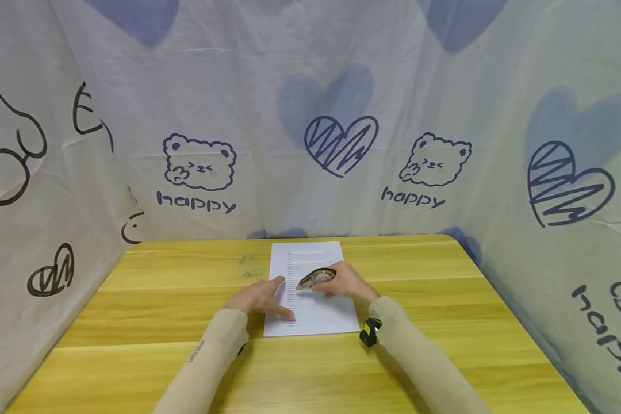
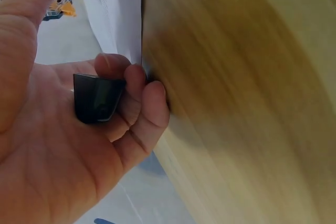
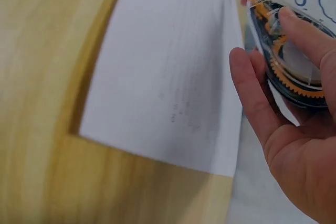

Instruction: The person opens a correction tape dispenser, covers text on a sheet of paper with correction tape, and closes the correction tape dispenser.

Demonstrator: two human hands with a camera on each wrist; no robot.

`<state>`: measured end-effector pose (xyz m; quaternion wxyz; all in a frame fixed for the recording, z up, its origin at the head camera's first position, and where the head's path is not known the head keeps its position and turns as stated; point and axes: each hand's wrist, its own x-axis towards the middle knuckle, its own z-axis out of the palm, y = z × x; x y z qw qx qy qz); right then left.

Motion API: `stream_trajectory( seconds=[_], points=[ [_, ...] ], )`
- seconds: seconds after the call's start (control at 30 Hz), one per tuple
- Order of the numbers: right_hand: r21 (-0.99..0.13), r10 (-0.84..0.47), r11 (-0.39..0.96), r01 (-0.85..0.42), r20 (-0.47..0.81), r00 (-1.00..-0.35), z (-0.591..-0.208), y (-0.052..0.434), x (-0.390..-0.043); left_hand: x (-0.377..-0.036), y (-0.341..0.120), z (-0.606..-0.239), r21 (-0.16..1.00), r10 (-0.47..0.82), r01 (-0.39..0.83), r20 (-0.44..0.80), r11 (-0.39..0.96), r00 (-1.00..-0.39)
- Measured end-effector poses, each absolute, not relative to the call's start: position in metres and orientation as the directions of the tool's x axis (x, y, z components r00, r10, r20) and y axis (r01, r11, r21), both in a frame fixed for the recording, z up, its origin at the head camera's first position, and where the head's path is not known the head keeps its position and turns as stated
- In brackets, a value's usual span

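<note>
A printed sheet of paper (image 1: 321, 319) lies on the wooden table in the head view. My right hand (image 1: 345, 282) grips a correction tape dispenser (image 1: 317, 278) with a clear body, dark edge and orange gears. Its orange tip points left, at the lines of print near the sheet's left side. Spread over the sheet's left edge, my left hand (image 1: 259, 298) rests its thumb and forefinger on the paper. In the left wrist view, the other fingers of that hand curl round a small black cap (image 2: 98, 99) against the palm.
The wooden table (image 1: 165, 322) extends to both sides of the sheet. Faint dark marks (image 1: 248, 265) show on the wood left of the paper. A pale curtain (image 1: 269, 190) with hearts and bears hangs behind the table and along both sides.
</note>
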<state>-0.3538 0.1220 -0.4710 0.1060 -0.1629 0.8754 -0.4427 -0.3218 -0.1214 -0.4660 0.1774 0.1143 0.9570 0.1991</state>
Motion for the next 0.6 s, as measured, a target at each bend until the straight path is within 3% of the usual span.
stream_trajectory(
  seconds=[0.6],
  points=[
    [-0.807, -0.462, 0.530, -0.261, -0.017, -0.886, -0.482, 0.124, -0.356, -0.321, -0.114, -0.468, 0.319, 0.274, 0.170, -0.315, 0.932, -0.909]
  ],
)
